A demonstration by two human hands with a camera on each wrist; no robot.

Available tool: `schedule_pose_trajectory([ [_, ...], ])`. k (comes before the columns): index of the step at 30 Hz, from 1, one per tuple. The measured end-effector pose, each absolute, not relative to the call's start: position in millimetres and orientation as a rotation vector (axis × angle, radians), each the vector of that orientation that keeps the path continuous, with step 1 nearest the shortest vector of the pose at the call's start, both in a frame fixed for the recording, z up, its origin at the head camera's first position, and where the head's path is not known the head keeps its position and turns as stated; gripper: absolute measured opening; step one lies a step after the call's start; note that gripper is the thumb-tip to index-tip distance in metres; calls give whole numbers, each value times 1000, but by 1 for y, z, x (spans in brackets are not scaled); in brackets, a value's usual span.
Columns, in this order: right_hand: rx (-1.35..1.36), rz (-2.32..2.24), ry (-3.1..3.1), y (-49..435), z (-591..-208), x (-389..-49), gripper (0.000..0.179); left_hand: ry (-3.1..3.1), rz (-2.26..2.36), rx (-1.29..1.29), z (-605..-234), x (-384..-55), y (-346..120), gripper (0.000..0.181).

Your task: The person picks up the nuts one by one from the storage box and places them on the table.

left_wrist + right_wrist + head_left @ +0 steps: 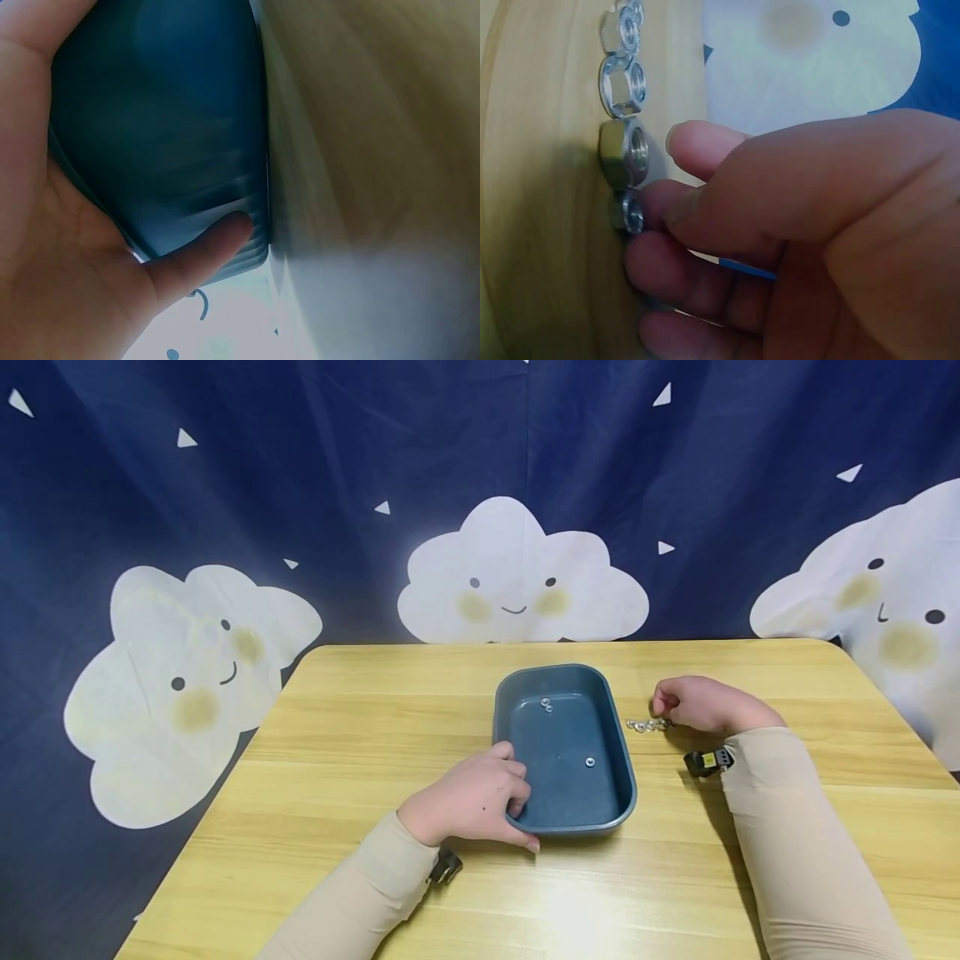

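Note:
My left hand (480, 797) grips the near left corner of a dark blue plastic tray (626, 789). Its fingers curl over the rim, and in the left wrist view the thumb (206, 247) lies along the outer wall. Inside the tray are a few small metal nuts, one of them a nut (590, 762) at the right. My right hand (701, 703) is low over the table, fingers curled, beside a row of silver nuts (641, 727). In the right wrist view the fingertips are right at a small nut (628, 210), beside a larger nut (625, 152); I cannot tell whether they pinch one.
The tray and nuts rest on a light wooden table (360, 718). A dark blue curtain (337, 460) with white smiling clouds hangs behind the table's far edge. A black wrist device (705, 763) sits under the right cuff, and another black device (445, 866) at the left cuff.

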State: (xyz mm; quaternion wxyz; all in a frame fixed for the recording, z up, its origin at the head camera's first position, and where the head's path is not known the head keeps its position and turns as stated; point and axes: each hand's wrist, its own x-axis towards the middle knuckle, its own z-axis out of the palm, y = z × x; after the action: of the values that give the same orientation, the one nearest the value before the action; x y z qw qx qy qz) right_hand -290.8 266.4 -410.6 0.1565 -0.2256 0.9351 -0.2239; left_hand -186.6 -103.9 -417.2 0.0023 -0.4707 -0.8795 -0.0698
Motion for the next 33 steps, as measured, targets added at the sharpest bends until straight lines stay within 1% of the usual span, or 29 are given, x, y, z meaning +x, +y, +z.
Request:
schedule_pose_trajectory([
  [7,-666,-654,2720,262,-402,-289,9,-2748,-212,-1479,-417,-185,-104,57],
  [13,-698,-722,2752,246,-379,-279,10,-2721,-197,-1496,-415,-184,-103,58],
  [20,-849,-714,2749,216,-354,-260,13,-2727,-187,-1500,-414,-184,-102,57],
  [33,-1076,-511,2773,167,-353,-239,13,-2728,-186,-1507,-413,-184,-102,57],
])
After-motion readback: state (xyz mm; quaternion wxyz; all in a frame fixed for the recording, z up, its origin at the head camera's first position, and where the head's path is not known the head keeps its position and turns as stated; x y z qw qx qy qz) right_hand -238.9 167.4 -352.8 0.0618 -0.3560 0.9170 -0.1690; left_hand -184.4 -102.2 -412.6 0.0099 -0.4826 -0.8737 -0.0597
